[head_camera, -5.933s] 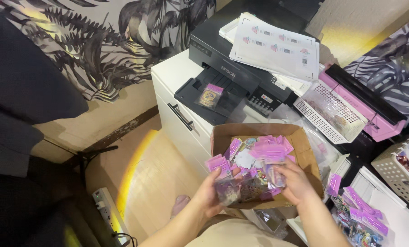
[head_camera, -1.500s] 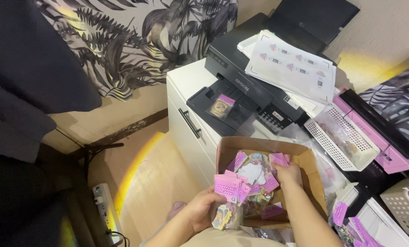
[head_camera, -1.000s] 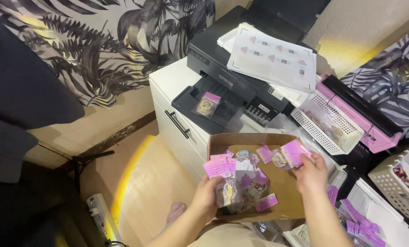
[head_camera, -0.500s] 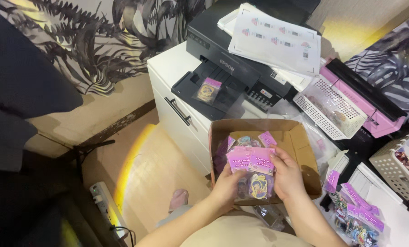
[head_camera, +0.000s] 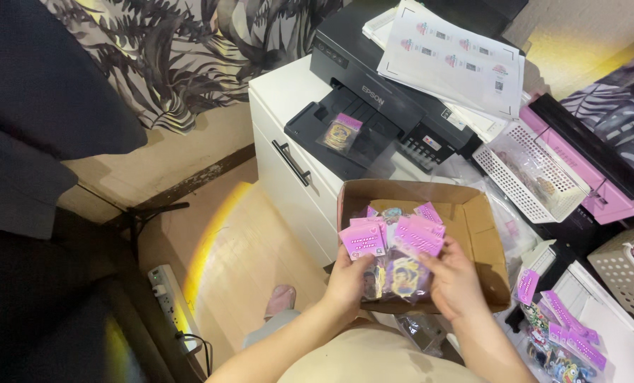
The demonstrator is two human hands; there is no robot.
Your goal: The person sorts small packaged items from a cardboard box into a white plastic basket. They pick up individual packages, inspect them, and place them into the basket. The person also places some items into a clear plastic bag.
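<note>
Right now your box (head_camera: 483, 227) sits open just ahead of both hands. Your left hand (head_camera: 349, 276) and right hand (head_camera: 455, 280) grip one fan of pink-topped packets (head_camera: 395, 248) between them, cards upright, over the box's near edge.

Both hands (head_camera: 402, 284) cover the lower packets (head_camera: 395, 273) – the box (head_camera: 487, 234) floor beneath stays hidden.

wall: leaf-print fabric (head_camera: 210, 64) | floor: wood (head_camera: 246, 241), warm light patch | furniture: white cabinet (head_camera: 288, 142)
</note>
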